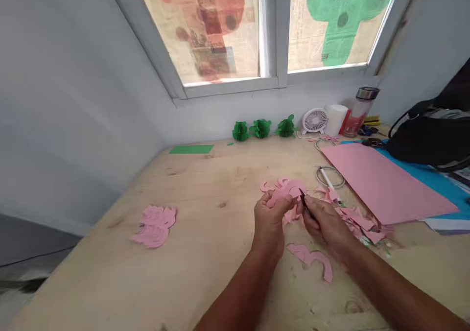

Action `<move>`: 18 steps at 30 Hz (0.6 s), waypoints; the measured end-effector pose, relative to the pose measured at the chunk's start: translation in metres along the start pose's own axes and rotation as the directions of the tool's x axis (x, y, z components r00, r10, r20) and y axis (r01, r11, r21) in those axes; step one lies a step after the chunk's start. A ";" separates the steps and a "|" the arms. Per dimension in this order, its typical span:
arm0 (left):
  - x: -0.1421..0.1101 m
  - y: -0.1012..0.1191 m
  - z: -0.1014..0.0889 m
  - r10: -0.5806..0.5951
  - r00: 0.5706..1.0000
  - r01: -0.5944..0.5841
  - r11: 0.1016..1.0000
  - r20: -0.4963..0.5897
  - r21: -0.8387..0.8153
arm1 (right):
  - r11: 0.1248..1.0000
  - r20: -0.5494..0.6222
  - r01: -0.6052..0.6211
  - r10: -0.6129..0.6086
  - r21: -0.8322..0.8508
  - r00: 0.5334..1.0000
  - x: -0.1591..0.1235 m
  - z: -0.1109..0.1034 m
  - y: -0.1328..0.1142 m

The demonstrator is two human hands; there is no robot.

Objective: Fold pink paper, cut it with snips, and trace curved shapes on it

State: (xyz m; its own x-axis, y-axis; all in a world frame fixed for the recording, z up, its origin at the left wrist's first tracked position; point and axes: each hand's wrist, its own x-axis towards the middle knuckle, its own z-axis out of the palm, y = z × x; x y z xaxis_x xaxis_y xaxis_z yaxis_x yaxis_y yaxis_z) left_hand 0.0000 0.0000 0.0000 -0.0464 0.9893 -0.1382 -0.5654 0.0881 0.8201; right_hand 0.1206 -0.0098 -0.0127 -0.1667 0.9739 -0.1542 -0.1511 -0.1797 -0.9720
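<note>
Between the fingers of my left hand [270, 218] is a curved pink paper piece [285, 190], raised a little above the wooden table. My right hand [325, 219] grips a pair of dark scissors [307, 207], whose blades touch the right part of that paper; the handles are mostly hidden in my fingers. Below my hands lies a wavy pink paper cutout [312, 258]. Pink paper scraps [358, 221] are heaped to the right of my right hand, partly covered by it.
Stacked pink cutouts [156, 225] lie at the left. Along the wall stand green paper figures [261, 129], a small fan [315, 121], a white roll [335, 119] and a glass bottle [359, 114]. A pink sheet [385, 181] and a black bag [429, 137] occupy the right.
</note>
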 end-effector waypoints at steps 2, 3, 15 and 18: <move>-0.001 0.001 0.000 0.001 1.000 -0.001 1.000 0.002 -0.004 | 1.000 -0.006 -0.004 0.004 -0.007 1.000 -0.001 0.000 -0.001; -0.002 0.002 0.000 0.000 1.000 0.000 1.000 0.002 -0.006 | 1.000 -0.008 -0.006 0.006 -0.009 1.000 -0.002 0.000 -0.001; -0.001 0.001 0.001 0.004 1.000 -0.005 1.000 -0.031 -0.030 | 1.000 -0.022 -0.015 0.015 0.016 1.000 -0.003 0.002 0.000; -0.001 0.001 0.002 -0.005 0.998 0.002 0.998 -0.056 -0.057 | 0.998 -0.022 -0.040 0.041 0.054 0.999 -0.002 0.003 0.001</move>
State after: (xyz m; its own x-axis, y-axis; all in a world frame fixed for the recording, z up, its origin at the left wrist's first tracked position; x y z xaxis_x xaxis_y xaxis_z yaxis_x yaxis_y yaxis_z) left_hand 0.0007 -0.0003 0.0019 -0.0894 0.9809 -0.1728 -0.6111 0.0830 0.7872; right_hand 0.1178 -0.0128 -0.0127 -0.1518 0.9684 -0.1981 -0.1968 -0.2260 -0.9540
